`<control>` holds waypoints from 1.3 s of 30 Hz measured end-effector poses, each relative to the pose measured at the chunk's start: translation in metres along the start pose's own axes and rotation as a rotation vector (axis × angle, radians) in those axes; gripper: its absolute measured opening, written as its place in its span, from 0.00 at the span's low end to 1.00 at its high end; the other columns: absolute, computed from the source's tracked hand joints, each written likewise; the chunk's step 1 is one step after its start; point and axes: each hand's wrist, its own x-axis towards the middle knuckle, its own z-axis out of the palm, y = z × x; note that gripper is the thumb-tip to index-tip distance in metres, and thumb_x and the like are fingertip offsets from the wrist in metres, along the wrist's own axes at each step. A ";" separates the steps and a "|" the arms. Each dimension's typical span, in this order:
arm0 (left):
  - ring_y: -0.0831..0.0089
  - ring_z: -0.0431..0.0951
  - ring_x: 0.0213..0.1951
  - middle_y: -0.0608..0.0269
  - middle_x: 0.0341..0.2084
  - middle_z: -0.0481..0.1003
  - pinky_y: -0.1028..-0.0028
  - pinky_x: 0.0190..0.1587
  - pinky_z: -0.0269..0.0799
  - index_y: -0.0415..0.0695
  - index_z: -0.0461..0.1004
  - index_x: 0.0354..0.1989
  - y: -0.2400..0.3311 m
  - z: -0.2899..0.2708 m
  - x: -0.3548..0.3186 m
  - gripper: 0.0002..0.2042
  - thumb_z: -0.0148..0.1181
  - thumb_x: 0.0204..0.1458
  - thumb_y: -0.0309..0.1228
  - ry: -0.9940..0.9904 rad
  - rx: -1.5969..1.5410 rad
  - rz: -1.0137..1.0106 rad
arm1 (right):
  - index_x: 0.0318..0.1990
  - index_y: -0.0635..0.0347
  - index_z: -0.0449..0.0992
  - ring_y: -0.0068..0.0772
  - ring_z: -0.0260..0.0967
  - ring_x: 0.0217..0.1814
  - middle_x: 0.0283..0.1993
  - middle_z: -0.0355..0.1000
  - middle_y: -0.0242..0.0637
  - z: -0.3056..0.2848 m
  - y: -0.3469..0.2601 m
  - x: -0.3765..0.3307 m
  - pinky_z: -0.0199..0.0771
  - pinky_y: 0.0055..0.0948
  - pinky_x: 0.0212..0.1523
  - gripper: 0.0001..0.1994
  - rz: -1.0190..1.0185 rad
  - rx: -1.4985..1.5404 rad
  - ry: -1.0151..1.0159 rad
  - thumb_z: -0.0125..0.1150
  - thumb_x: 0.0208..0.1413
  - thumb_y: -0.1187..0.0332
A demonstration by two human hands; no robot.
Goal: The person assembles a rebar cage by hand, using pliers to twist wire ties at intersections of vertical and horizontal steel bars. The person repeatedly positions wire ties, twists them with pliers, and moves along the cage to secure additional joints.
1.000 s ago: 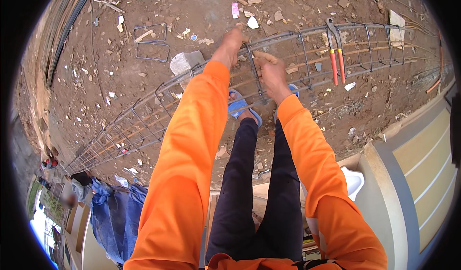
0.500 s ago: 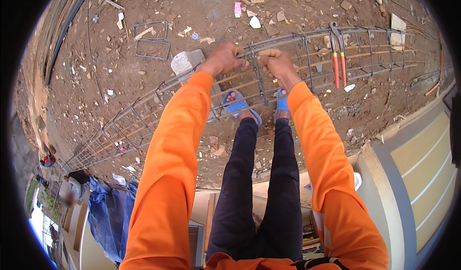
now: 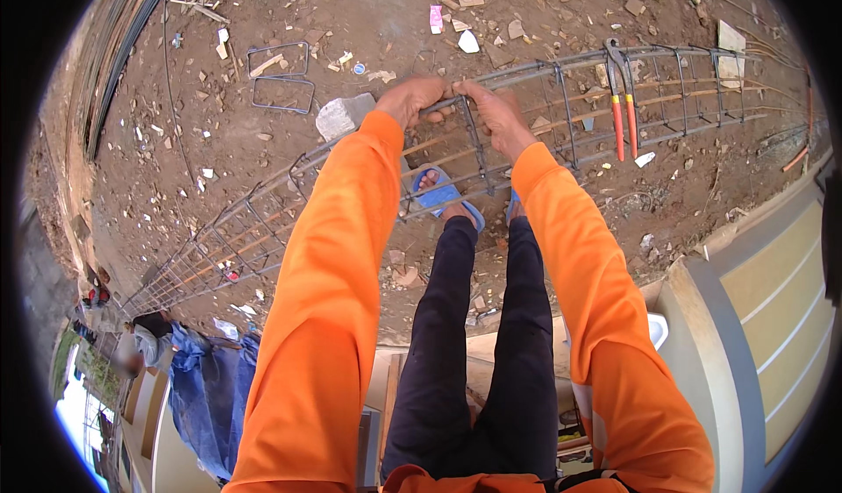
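A long rebar cage (image 3: 569, 116) runs across in front of me, made of steel bars with square stirrups. My left hand (image 3: 412, 100) is closed around its upper bar, just left of a stirrup (image 3: 474, 133). At that stirrup's top corner my right hand (image 3: 496, 114) makes a pinch, thumb and finger together, touching the left fingertips. What the pinch holds is too small to make out. Farther right, a pair of pincers (image 3: 620, 125) with red and yellow handles hangs over the cage's upper bar.
Two loose wire stirrups (image 3: 282, 94) lie on the dirt beyond, near a pale stone block (image 3: 344, 116). Long bars (image 3: 123, 63) are stacked at far left. My blue sandals (image 3: 436, 191) stand beside the cage. A blue tarp (image 3: 197, 379) hangs at lower left, near a person (image 3: 151, 346).
My right hand has shifted left and up to the stirrup's top corner, meeting the left hand. The left hand stays on the upper bar. The view has shifted slightly.
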 end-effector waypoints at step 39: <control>0.67 0.79 0.35 0.59 0.30 0.80 0.69 0.41 0.72 0.41 0.81 0.37 -0.047 0.056 -0.040 0.07 0.61 0.50 0.25 0.464 -0.173 0.897 | 0.26 0.69 0.77 0.32 0.65 0.24 0.20 0.68 0.40 -0.025 -0.011 -0.013 0.65 0.36 0.29 0.16 -0.229 -0.784 -0.135 0.63 0.54 0.61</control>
